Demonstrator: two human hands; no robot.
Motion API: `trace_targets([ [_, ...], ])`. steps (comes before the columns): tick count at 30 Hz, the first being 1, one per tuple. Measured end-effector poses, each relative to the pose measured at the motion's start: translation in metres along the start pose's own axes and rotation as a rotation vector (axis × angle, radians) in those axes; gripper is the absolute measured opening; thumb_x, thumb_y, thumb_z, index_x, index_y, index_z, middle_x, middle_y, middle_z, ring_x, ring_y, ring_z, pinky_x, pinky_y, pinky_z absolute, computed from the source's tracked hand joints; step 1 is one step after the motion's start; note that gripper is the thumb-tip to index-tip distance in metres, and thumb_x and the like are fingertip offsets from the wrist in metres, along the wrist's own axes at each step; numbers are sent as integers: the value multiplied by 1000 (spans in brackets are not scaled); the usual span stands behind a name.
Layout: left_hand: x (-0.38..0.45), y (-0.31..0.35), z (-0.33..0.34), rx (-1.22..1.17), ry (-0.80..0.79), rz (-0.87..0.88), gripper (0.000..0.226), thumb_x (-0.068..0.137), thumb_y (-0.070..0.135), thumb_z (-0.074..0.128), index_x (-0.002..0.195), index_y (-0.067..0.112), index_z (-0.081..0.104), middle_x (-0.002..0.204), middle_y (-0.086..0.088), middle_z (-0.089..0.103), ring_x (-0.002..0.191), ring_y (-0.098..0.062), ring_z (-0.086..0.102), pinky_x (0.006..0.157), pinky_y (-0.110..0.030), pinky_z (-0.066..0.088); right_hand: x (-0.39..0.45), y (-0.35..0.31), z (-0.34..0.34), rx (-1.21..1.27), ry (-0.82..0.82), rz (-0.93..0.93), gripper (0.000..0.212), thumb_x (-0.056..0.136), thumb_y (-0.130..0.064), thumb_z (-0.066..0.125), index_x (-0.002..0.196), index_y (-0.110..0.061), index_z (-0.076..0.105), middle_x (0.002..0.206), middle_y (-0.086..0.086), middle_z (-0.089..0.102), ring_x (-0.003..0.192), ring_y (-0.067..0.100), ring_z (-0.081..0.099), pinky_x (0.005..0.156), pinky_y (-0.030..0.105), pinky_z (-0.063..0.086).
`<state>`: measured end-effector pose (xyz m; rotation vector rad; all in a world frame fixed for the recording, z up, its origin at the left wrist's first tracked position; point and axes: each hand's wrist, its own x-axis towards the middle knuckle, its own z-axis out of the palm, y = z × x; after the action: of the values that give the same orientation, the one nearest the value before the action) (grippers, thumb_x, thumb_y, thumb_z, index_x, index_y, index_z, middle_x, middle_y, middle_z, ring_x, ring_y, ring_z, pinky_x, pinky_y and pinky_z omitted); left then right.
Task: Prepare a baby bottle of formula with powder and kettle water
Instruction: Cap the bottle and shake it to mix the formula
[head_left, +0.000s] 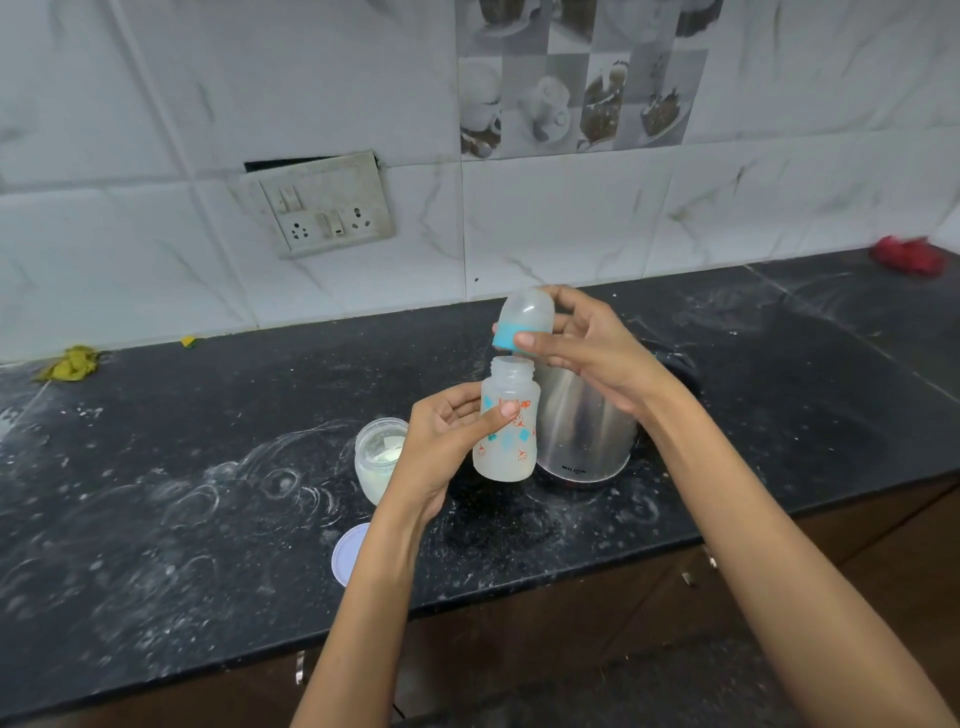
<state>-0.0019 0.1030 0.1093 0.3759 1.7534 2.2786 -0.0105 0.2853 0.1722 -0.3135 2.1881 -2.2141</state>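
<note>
My left hand (444, 441) grips a small translucent baby bottle (506, 431) with orange and blue prints, held upright above the counter with its neck open. Just above the bottle's mouth, my right hand (587, 343) holds the bottle's cap (524, 319), a clear dome on a blue screw ring, tilted and apart from the neck. Behind the bottle stands a steel kettle (587, 431), partly hidden by my right wrist. An open glass jar of white powder (376, 457) sits left of the bottle, partly behind my left hand.
The jar's white lid (349, 553) lies near the front edge of the black counter (208, 493). A yellow cloth (72, 364) is at far left, a red cloth (906, 255) at far right. A wall socket plate (327, 205) is set in the tiles.
</note>
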Motion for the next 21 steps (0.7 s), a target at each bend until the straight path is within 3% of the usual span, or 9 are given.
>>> trace_targets([
  [6,-1,3,-1,-8,-2,5,40,67,19,75,105,9,69,100,-5,75,97,-17,70,77,-22,54,2,-2,-4,-1,-38,-18,48,77,-10,74,120,-6,54,120,28,65,107,31,67,89,33,57],
  [9,-2,4,0,-2,-12,13,42,68,17,75,108,5,68,100,-6,75,96,-17,70,77,-22,54,1,4,-1,-50,-63,-20,48,81,0,74,124,-1,52,119,28,65,107,33,66,94,40,55],
  [15,-1,0,-1,33,12,33,44,68,16,79,109,5,67,103,-7,74,99,-19,70,85,-29,54,-6,4,7,-132,-50,-33,51,75,2,79,119,-3,53,104,8,71,94,20,71,82,33,58],
  [17,-1,-2,0,50,24,39,45,68,14,82,110,5,67,103,-8,74,100,-22,69,89,-33,54,-8,6,17,-289,126,-33,52,67,-14,89,109,-7,58,98,5,73,86,16,71,77,31,58],
  [19,-1,-3,2,66,20,41,44,69,15,79,111,6,67,105,-8,74,101,-23,69,92,-36,53,-10,12,31,-567,344,-33,57,59,-43,91,96,-12,60,88,0,70,76,10,66,67,27,55],
  [21,-1,-3,5,65,9,38,43,71,14,80,111,6,67,105,-8,74,102,-23,69,92,-36,53,-11,13,35,-629,361,4,61,61,-56,84,99,-14,61,92,-1,69,83,11,66,72,27,54],
])
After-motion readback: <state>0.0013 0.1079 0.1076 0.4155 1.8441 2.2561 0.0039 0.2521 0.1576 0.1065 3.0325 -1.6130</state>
